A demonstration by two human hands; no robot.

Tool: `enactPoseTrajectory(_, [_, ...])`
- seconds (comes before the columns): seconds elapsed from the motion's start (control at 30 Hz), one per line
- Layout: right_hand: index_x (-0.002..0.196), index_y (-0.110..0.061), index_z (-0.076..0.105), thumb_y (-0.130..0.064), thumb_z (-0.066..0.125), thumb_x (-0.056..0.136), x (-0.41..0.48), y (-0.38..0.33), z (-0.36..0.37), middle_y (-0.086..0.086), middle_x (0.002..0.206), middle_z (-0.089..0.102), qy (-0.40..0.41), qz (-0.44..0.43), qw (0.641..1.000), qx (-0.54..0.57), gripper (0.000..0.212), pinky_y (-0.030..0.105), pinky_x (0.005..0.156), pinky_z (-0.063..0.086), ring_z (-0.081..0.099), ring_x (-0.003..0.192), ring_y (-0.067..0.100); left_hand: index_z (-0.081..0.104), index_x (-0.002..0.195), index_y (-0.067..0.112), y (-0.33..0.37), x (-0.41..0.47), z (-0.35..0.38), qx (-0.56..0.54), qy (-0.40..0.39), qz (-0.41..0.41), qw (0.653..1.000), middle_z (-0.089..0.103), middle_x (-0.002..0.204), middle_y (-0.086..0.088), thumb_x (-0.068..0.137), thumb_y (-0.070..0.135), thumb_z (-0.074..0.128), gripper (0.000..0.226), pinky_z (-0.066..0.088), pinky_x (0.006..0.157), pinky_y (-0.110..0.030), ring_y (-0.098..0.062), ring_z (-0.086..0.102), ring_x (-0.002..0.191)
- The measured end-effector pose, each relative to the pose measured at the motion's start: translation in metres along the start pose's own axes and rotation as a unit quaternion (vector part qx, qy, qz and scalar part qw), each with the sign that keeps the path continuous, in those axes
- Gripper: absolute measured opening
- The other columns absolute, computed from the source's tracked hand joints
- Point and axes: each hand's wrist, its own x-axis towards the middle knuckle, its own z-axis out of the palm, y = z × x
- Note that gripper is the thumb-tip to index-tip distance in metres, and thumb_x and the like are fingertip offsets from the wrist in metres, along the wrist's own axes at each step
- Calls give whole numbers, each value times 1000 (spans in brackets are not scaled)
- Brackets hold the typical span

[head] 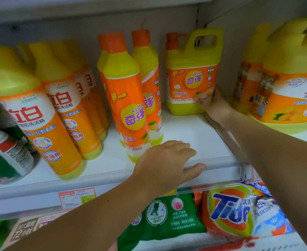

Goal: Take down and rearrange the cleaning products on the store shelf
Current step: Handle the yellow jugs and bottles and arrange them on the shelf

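A yellow jug with an orange label and handle (192, 73) stands at the back of the white shelf (194, 134). My right hand (212, 104) reaches in and grips its lower right corner. In front stand three tall yellow-and-orange dish soap bottles (127, 98) with orange caps. My left hand (167, 163) hovers open, palm down, over the shelf's front edge, just right of the front bottle's base and not holding anything. A group of several yellow-capped orange bottles (46, 113) leans at the left.
Large yellow jugs (290, 82) fill the bay to the right, behind a clear divider (227, 138). Green spray cans (6, 156) stand at far left. Below the shelf lie a green bag (167, 220) and a Tide bag (230, 212). A price tag (76, 198) hangs on the shelf rail.
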Motion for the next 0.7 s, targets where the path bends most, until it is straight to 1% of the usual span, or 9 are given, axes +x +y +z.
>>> enactPoseTrajectory(0.1, [139,-22,36,-32,61,97,-27,-16,-9,3,119,47,32,26,995,-88,50,20,76,38,46,108,18,75,103,25,0,-1,-1,-4,12,1,1000,74,105,8,89,60,43,49,59,77,-30,-12,68,102])
enactPoseTrajectory(0.2, [138,-11,48,-29,55,101,-77,-43,-22,7,124,58,72,-41,989,-122,41,21,84,37,53,107,17,71,109,26,1,0,-7,-33,-8,-1,999,73,107,9,92,57,44,45,59,74,-35,-15,66,102])
enactPoseTrajectory(0.3, [131,-10,54,-19,55,100,-148,-63,-28,5,120,62,91,-126,983,-93,32,9,80,42,58,96,8,69,116,22,11,-9,-17,-67,12,13,998,70,116,4,91,46,50,39,53,90,-33,-17,61,112])
enactPoseTrajectory(0.37, [124,-22,56,-19,55,100,-196,-64,-29,-1,107,65,75,-123,987,-64,24,21,82,53,64,91,10,69,116,20,25,-26,-27,-101,55,7,993,68,119,2,90,38,54,35,43,97,-27,-17,57,116])
enactPoseTrajectory(0.43, [114,-34,55,-20,55,100,-244,-54,-24,-6,93,65,40,-87,994,-58,20,40,78,57,68,84,17,71,112,18,42,-61,-32,-133,87,-11,987,69,115,2,88,32,57,30,41,95,-24,-15,56,110])
enactPoseTrajectory(0.53, [104,-44,55,-21,57,98,-315,-21,-3,1,78,64,-34,-15,998,-54,24,51,72,57,67,72,21,72,107,19,55,-141,-25,-168,82,-59,981,69,109,2,87,30,58,26,42,92,-24,-13,56,103])
enactPoseTrajectory(0.63, [105,-38,58,-27,58,99,-386,22,25,7,85,66,-176,84,975,-103,13,50,74,54,66,74,25,72,106,23,62,-222,-14,-178,14,-150,972,69,109,6,88,41,51,33,48,86,-27,-10,56,103])
enactPoseTrajectory(0.67, [108,-29,59,-28,57,99,-409,36,33,9,91,66,-239,110,954,-140,10,45,78,53,64,76,23,73,106,24,64,-247,-10,-185,-18,-175,967,69,109,6,87,44,49,37,48,85,-25,-9,55,103])
enactPoseTrajectory(0.7, [112,-21,60,-32,58,98,-430,46,40,9,99,64,-295,120,927,-200,18,36,83,51,62,81,19,72,107,25,66,-270,-7,-195,-56,-201,958,68,111,6,86,47,47,40,46,85,-23,-8,56,105])
